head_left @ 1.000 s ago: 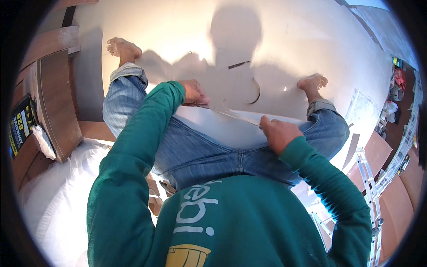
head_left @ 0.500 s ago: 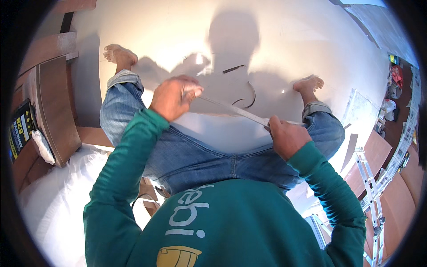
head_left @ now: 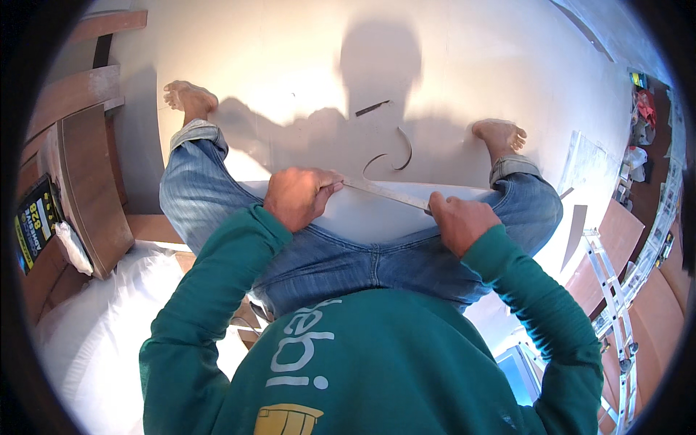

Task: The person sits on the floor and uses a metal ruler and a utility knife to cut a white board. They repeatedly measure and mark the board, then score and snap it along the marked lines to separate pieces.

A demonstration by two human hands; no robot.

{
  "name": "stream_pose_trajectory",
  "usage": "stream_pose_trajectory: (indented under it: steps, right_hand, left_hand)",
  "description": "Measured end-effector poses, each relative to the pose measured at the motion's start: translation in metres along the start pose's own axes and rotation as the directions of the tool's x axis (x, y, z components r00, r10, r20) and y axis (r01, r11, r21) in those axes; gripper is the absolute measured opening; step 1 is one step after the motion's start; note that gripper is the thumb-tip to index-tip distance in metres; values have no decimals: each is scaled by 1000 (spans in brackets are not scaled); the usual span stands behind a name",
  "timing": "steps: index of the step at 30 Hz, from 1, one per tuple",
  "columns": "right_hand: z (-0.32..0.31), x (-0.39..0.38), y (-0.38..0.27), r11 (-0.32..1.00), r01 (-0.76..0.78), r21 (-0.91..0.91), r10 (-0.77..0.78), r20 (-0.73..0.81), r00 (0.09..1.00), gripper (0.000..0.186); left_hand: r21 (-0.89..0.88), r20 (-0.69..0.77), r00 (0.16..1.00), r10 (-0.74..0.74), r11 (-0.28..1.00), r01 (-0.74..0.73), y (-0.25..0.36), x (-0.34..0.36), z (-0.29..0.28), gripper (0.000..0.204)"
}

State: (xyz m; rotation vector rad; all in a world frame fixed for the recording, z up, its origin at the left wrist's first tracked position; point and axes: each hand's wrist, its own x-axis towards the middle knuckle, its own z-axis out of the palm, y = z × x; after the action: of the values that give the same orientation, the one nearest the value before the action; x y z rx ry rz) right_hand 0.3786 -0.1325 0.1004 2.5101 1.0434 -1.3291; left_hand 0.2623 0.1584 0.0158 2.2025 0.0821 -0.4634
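My left hand (head_left: 301, 194) has its fingers closed on the left end of a long, thin, pale strip (head_left: 386, 191). The other end is gripped by my right hand (head_left: 462, 220), thumb on top. The strip slants down to the right over a smooth white piece (head_left: 370, 221) between my jean-clad thighs. Past it, on the pale surface (head_left: 478, 65), lie a slim dark tool (head_left: 373, 108), a dark curved offcut (head_left: 407, 148) and a thin curled sliver (head_left: 374, 161). My bare feet (head_left: 191, 98) rest at either side of them.
Brown boards (head_left: 94, 188) and a black adhesive container (head_left: 36, 221) stand at left, above white translucent sheeting (head_left: 94, 341). An aluminium ladder (head_left: 612, 312) lies at right beside pink-brown panels (head_left: 652, 341). Bags and small items (head_left: 638, 159) line the far right.
My left hand was raised half a second ago and has come down toward the white piece, still on the strip. My right hand stays on its end, shifted slightly.
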Motion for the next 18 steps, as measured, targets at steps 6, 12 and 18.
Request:
stream_pose_trajectory:
  steps: [6, 12, 18]
  right_hand:
    - [20, 20, 11, 998, 58, 29, -59, 7, 998, 13]
    - [15, 35, 18, 996, 83, 35, -82, -30, 996, 11]
    - [8, -7, 35, 999, 36, 23, -35, -27, 999, 16]
  left_hand:
    - [90, 178, 983, -41, 996, 25, -5, 6, -3, 26]
    - [78, 219, 976, -22, 997, 5, -6, 18, -4, 26]
    - [220, 81, 977, 197, 952, -211, 23, 7, 28, 35]
